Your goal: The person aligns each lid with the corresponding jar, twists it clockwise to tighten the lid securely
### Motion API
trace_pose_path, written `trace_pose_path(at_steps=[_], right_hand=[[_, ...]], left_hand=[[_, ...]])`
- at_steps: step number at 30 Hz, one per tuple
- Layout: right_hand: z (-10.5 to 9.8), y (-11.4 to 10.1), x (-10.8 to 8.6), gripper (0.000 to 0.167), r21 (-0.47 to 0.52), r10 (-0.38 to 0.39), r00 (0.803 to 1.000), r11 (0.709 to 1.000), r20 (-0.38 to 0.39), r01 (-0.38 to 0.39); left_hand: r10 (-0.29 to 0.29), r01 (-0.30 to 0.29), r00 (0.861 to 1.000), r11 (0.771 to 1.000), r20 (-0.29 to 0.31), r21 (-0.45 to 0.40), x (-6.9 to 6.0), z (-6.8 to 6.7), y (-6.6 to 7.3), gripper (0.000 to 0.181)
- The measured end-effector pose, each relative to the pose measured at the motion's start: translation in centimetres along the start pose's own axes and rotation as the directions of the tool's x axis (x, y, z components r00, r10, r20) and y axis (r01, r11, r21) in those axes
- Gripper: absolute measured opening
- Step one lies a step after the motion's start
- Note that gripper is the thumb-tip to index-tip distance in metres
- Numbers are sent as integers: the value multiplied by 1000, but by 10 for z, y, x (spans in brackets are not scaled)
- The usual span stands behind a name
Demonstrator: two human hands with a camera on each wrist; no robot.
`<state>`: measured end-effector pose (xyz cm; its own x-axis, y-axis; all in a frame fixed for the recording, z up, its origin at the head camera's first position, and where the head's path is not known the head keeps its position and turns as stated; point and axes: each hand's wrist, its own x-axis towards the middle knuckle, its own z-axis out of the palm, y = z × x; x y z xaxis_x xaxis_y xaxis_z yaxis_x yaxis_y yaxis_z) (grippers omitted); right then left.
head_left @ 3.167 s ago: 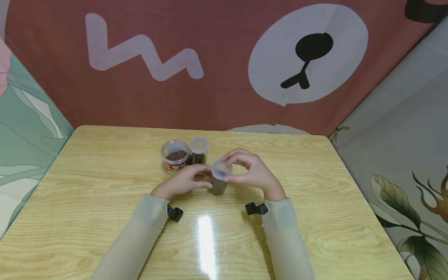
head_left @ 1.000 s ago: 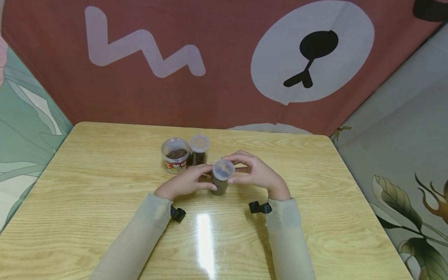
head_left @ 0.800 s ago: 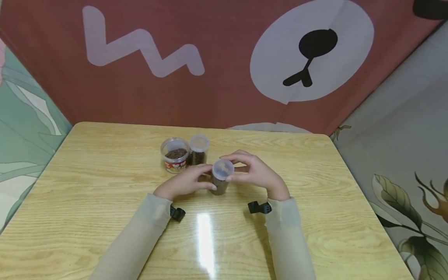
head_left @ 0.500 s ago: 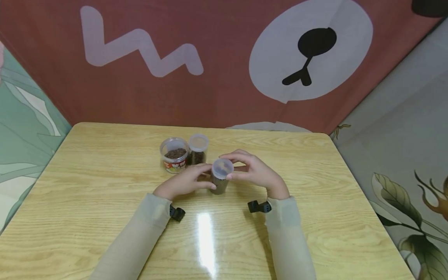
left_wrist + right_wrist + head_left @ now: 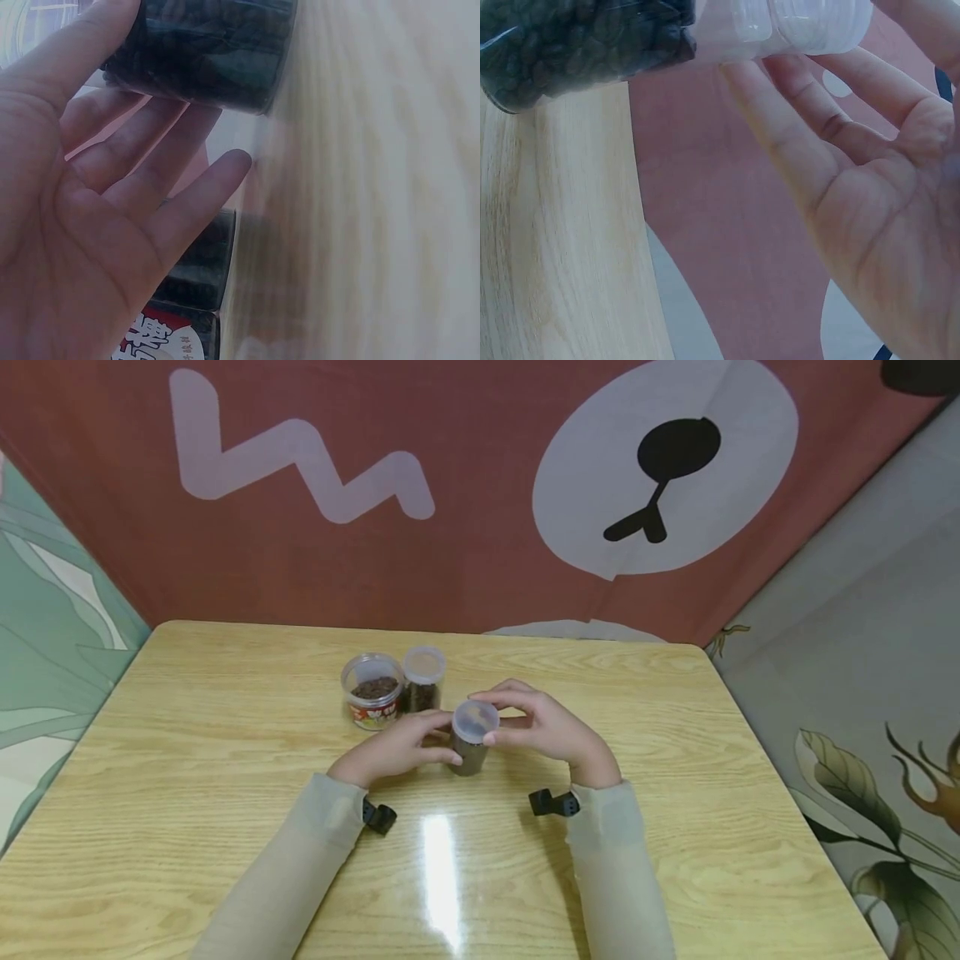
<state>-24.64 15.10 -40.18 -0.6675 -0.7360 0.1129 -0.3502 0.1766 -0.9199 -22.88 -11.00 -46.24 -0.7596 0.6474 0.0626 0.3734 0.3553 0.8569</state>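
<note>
A clear plastic jar (image 5: pixel 469 757) of dark, seed-like pieces stands upright on the table, topped by a translucent whitish lid (image 5: pixel 476 721). My left hand (image 5: pixel 397 747) holds its body between thumb and fingers, low on the left side. In the left wrist view the dark contents (image 5: pixel 210 52) show above the spread fingers of that hand. My right hand (image 5: pixel 543 727) grips the lid's rim, thumb in front and fingers behind. From the right wrist, the lid (image 5: pixel 821 22) and the jar's upper part without contents are visible beside the fingers.
Behind my left hand stands a wide, lidless tub (image 5: pixel 373 692) with dark brown bits and a red printed label. A second lidded jar (image 5: pixel 423 681) of dark pieces stands right beside it. The wooden table (image 5: pixel 225 827) ends at a red cloth backdrop (image 5: pixel 480 568).
Earlier my right fingertips lay over the lid's top; now they are around its rim and the top shows. In the last second hands and jar have barely moved.
</note>
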Motion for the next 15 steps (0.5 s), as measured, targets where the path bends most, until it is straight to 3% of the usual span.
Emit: trace_pose_path(at_steps=[11,15], right_hand=[[0,-1,1,47,-3,-13,1000,1000,-18,13],[0,0,1,47,-26,-11,1000,1000,-21,11]], left_hand=[[11,-11,1000,998,11,-55,1,-1,1,56],[21,-21,1000,1000,-1,-4,1,-1,1,55]])
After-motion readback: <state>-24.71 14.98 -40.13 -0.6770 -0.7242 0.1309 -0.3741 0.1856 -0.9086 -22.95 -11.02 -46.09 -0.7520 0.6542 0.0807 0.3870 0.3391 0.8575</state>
